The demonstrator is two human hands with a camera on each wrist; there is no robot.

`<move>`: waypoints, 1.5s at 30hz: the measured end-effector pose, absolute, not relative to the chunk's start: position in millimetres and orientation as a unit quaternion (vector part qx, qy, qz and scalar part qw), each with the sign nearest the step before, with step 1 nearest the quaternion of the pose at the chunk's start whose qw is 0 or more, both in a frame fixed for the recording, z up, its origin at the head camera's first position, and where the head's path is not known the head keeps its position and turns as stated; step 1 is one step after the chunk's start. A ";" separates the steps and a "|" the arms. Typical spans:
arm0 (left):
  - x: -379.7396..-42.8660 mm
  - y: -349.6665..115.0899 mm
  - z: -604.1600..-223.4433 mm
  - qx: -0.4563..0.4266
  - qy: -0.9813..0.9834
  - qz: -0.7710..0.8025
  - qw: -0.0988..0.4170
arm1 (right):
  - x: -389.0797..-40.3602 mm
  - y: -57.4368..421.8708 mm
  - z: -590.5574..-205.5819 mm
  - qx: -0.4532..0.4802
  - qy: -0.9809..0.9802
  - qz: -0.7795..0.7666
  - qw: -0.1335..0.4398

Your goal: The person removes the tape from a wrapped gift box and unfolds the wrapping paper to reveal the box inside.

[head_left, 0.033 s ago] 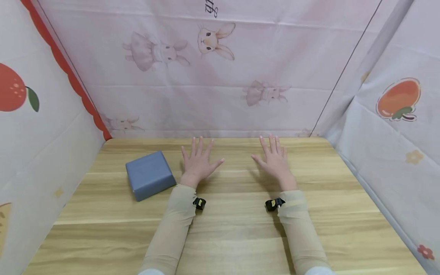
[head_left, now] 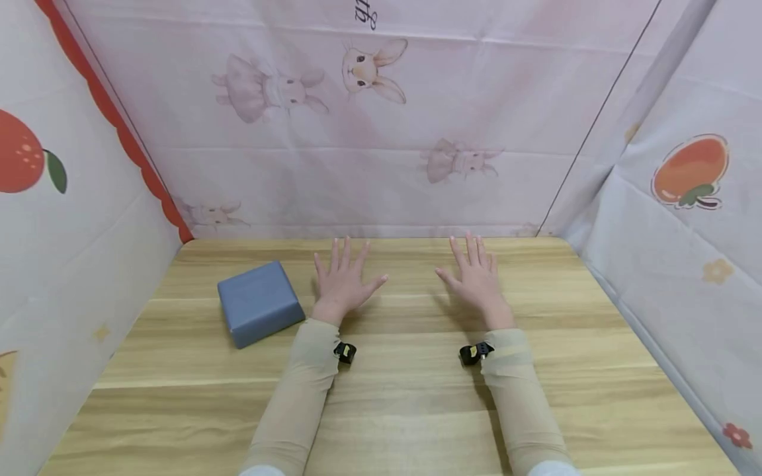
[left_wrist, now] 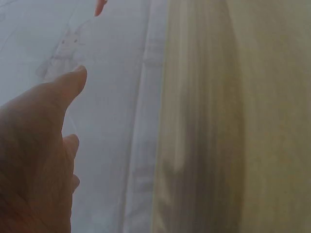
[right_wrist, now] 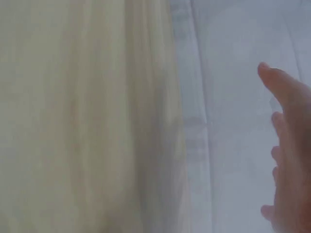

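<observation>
Rabbit-print cloth [head_left: 381, 178] hangs behind a wood-grain table [head_left: 411, 410], where I see a person's left hand [head_left: 343, 285] and right hand [head_left: 477, 283] well apart above it, fingers straight and spread wide, gripping nothing; a blue block [head_left: 258, 299] lies on the tabletop just beside the left sleeve [head_left: 302, 383].

The head view looks from above, forward and down, over the whole width of the wooden table [head_left: 405, 410] to the rabbit-printed cloth [head_left: 381, 165]. The wrist views, very near the left hand [head_left: 344, 284] and right hand [head_left: 478, 285], face forward, turned sideways; both share the table's far edge [left_wrist: 160, 121] and this cloth.
</observation>
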State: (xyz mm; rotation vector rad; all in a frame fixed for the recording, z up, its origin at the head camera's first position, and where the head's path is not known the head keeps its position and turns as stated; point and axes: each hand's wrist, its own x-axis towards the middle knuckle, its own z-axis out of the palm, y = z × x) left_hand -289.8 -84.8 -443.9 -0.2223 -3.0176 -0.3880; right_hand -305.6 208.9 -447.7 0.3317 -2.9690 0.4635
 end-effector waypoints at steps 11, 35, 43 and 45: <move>-290.1 -91.9 -446.1 -0.068 -0.988 -0.126 0.052 | -304.7 203.6 -445.2 0.110 -0.981 0.156 0.033; -204.5 -167.0 -374.0 -0.183 -0.962 -0.045 0.198 | -293.1 110.2 -407.3 0.275 -0.946 0.089 0.148; -179.5 -212.1 -376.1 -0.204 -0.938 -0.027 0.279 | -280.8 53.6 -400.1 0.348 -0.924 0.055 0.150; -175.8 -222.9 -377.5 -0.208 -0.933 -0.022 0.293 | -277.8 39.9 -400.5 0.363 -0.920 0.052 0.140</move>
